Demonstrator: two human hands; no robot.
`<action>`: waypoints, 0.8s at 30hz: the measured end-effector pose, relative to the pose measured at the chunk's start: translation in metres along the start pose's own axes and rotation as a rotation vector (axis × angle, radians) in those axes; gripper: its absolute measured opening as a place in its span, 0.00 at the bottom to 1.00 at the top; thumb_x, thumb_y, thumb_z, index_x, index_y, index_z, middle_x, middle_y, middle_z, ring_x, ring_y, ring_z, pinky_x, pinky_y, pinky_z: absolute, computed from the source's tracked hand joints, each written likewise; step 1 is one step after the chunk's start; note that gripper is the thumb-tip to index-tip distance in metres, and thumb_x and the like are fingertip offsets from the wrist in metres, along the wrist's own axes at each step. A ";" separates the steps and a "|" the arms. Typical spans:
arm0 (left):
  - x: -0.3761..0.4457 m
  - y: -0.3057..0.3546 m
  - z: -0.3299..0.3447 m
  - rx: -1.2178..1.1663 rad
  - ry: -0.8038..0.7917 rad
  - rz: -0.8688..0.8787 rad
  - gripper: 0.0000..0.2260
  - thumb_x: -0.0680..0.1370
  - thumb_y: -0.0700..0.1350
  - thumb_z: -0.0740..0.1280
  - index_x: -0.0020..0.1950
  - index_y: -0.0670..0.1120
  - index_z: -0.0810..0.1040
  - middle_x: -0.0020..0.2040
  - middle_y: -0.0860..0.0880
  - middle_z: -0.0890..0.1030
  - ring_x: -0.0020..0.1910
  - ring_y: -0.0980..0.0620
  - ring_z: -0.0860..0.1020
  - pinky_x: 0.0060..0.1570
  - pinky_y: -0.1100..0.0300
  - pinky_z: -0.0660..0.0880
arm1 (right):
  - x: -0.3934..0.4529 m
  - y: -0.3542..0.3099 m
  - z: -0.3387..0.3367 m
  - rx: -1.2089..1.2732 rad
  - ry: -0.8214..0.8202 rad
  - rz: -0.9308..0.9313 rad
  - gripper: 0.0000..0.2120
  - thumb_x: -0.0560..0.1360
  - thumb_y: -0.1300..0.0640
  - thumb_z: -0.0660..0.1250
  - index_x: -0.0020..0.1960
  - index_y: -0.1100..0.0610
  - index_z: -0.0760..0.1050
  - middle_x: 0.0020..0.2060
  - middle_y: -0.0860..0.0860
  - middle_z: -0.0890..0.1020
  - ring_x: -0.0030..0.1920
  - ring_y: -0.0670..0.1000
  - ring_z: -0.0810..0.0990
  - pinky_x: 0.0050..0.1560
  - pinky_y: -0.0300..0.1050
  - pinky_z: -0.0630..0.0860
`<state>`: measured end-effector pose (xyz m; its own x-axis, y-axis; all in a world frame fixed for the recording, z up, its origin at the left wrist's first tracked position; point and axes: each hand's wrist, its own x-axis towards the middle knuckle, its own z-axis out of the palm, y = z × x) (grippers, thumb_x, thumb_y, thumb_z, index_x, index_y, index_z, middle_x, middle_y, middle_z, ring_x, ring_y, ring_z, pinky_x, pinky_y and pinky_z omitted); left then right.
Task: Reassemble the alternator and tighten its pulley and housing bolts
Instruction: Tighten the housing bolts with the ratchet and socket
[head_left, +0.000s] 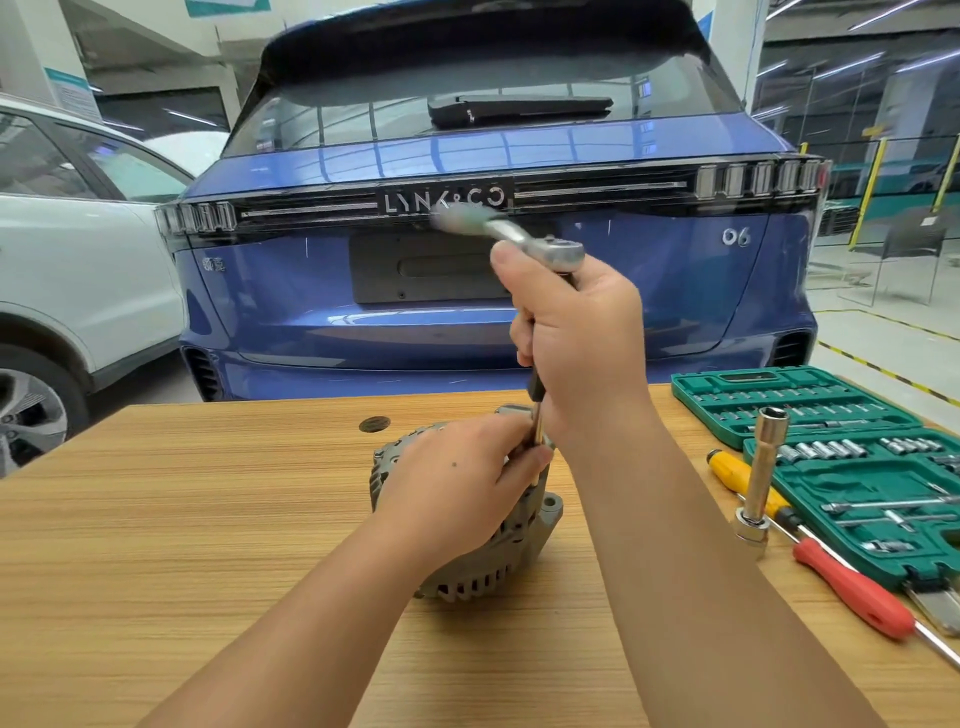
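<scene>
Your alternator (483, 545) sits on the wooden counter (208, 519), near the middle, mostly covered by your left hand (457, 483). That hand lies over the housing with its fingers curled, pinching the lower end of the extension bar (537, 431) where it meets the alternator. Your right hand (576, 343) is higher up, wrapped round the upper part of the same bar, thumb pointing up beside the head of the ratchet (540, 244). The ratchet's handle points away to the left and is blurred. To your right on the counter a long socket (761, 478) stands upright, just beside a yellow screwdriver (748, 483) and a red screwdriver (852, 592) that lie near the open green socket case (841, 441). A dark round mark (374, 424) shows on the counter behind the alternator. Beyond the counter stands the rear of a blue car (493, 208), with a white car (78, 249) to its left
</scene>
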<state>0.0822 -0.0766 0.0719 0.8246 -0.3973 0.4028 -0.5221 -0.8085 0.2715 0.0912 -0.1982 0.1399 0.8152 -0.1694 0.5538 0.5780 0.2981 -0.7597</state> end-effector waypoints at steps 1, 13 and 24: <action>0.000 0.000 0.000 0.005 -0.002 0.002 0.17 0.81 0.62 0.53 0.51 0.56 0.77 0.41 0.56 0.80 0.39 0.57 0.76 0.35 0.61 0.71 | 0.001 -0.002 -0.002 0.016 -0.011 0.036 0.08 0.77 0.56 0.73 0.46 0.59 0.76 0.29 0.49 0.70 0.27 0.48 0.64 0.28 0.40 0.63; 0.001 -0.003 0.001 -0.023 0.007 -0.024 0.11 0.84 0.59 0.57 0.47 0.57 0.75 0.39 0.57 0.79 0.40 0.60 0.76 0.37 0.60 0.72 | -0.005 0.001 -0.003 0.030 -0.299 -0.191 0.20 0.79 0.62 0.65 0.65 0.43 0.73 0.39 0.56 0.75 0.33 0.51 0.71 0.33 0.47 0.71; 0.001 -0.002 0.000 -0.023 -0.002 -0.045 0.12 0.84 0.59 0.57 0.51 0.56 0.76 0.44 0.56 0.82 0.44 0.55 0.78 0.43 0.56 0.76 | -0.004 -0.009 -0.006 0.281 -0.310 0.114 0.21 0.80 0.51 0.64 0.70 0.58 0.71 0.39 0.53 0.77 0.35 0.52 0.73 0.38 0.46 0.71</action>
<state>0.0834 -0.0754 0.0721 0.8477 -0.3619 0.3879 -0.4895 -0.8154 0.3089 0.0827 -0.2057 0.1427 0.7993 0.1565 0.5802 0.4174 0.5500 -0.7233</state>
